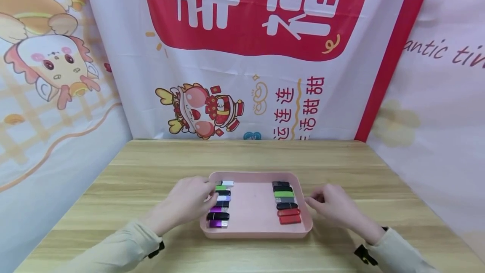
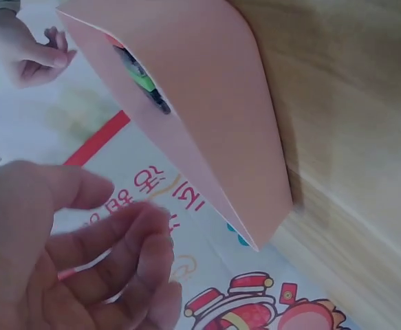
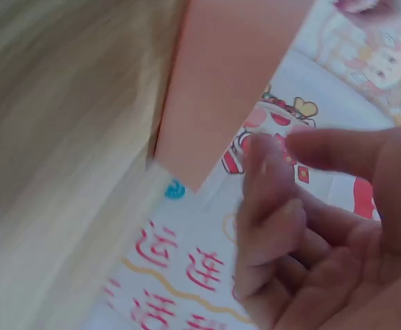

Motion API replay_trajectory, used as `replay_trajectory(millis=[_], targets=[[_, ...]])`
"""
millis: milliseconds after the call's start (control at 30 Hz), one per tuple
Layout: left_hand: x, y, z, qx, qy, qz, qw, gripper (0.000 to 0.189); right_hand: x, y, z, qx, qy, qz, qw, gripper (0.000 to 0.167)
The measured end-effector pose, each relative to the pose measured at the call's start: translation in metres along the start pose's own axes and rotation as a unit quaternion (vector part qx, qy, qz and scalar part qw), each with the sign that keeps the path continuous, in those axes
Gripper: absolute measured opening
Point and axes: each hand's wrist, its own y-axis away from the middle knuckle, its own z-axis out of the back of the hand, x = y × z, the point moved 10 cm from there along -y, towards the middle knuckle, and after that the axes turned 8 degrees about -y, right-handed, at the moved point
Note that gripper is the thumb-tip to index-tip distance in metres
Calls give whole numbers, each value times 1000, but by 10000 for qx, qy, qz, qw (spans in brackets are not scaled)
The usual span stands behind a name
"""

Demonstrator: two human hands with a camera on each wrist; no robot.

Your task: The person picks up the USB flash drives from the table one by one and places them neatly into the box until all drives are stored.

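A pink tray (image 1: pixel 254 235) lies on the table with a row of USB sticks along each side. The left row has purple sticks (image 1: pixel 218 223), black ones (image 1: pixel 218 216), a green one and a white one near the far end. In the right row are red sticks (image 1: pixel 290 219), a green one (image 1: pixel 283 194) and several dark ones. My left hand (image 1: pixel 191 199) hovers at the tray's left wall, covering part of that row; its fingers curl loosely around nothing in the left wrist view. Beside the right wall, my right hand (image 1: pixel 333 203) has loosely bent fingers and holds nothing.
The wooden table (image 1: pixel 151 163) runs back to a white and red printed cloth (image 1: pixel 242 66). Printed cloth also hangs at the left (image 1: pixel 49 96) and right (image 1: pixel 428 117). Bare tray floor (image 1: pixel 253 205) separates the two rows.
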Motion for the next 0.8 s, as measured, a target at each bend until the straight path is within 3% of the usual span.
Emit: replay_trajectory(millis=[100,233,367,600,800], targets=[[8,7,2,-185,145,316,9992,12,11,3,9,-495,439,376,9971,6],[16,18,2,-434,324,578,9969,11,27,10,18,-1168,836,1091,9836,3],[24,31,1,-490,370,763,9952,18,34,13,21,-1482,1081,1394,9731,19],[40,45,-3,-205,361,1154,9925,37,29,12,22,-1477,1393,1273,9709,53],[50,51,-5,-93,249,1213,9923,52,14,8,20,-1334,1777,1011,9697,73]])
